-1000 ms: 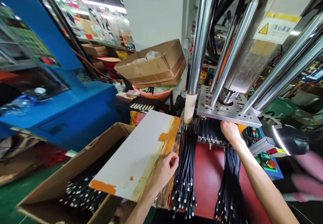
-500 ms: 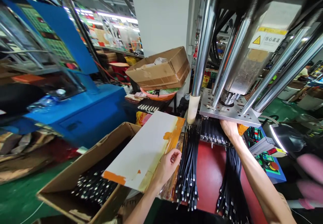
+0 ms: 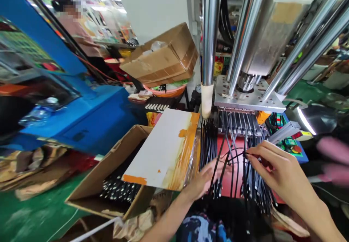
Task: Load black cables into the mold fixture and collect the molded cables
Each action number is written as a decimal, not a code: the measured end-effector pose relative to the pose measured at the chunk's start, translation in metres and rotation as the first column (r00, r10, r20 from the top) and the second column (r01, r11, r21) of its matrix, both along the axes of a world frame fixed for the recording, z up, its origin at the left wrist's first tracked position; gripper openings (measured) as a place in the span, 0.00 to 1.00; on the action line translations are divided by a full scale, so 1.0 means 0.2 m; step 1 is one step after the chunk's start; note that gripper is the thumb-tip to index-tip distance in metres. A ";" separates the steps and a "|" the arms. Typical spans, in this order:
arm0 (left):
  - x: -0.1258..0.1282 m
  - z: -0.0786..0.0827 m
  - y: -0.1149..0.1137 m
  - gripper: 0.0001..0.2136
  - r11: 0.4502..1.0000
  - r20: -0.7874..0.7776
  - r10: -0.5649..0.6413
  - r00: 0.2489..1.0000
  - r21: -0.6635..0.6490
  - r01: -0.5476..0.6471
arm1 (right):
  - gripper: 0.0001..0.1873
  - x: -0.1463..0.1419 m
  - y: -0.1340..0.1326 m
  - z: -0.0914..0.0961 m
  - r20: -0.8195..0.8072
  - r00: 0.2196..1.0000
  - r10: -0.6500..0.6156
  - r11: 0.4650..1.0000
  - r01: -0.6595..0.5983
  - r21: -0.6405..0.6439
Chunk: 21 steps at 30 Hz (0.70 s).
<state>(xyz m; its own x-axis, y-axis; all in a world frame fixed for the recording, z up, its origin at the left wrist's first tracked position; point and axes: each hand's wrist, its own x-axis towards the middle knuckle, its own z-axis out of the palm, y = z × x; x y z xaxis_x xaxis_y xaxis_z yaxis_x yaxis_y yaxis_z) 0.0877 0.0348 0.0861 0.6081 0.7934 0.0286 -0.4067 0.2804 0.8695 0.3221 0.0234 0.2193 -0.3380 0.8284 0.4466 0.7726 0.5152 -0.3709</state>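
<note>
— Progress, reckoned from the metal plate [image 3: 249,95]?
— Partway, seemingly. Below-left: black cables [image 3: 117,191] inside carton [image 3: 89,189]. Below plate: left bundle [image 3: 208,140] laid out; loose cables [image 3: 236,165], seemingly unfinished; right bundle [image 3: 253,184], laid out.
— Poses?
— Left hand [image 3: 203,178], below plate: fingers extended, grip blurred, can't tell. Right hand [image 3: 278,165], below-right: knuckles up, thumb and forefinger pinching loose cables.

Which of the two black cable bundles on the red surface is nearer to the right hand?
The right bundle, partly hidden by the right hand; the left bundle runs beside the white board.
</note>
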 end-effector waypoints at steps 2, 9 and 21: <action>0.08 -0.07 -0.11 0.46 0.938 0.262 -0.170 0.950 -0.252 0.237 | 0.11 -0.02 -0.03 -0.06 0.008 1.000 -0.002 0.999 0.002 -0.040; 0.19 -0.17 -0.35 0.41 0.802 0.343 -0.244 0.907 -0.454 0.388 | 0.13 0.01 -0.11 -0.17 0.052 0.989 -0.138 0.980 0.144 -0.135; 0.10 -0.02 -0.40 0.36 0.872 -0.182 0.024 0.983 -0.478 -0.110 | 0.09 0.07 -0.10 -0.24 0.047 0.970 -0.237 0.960 0.241 -0.143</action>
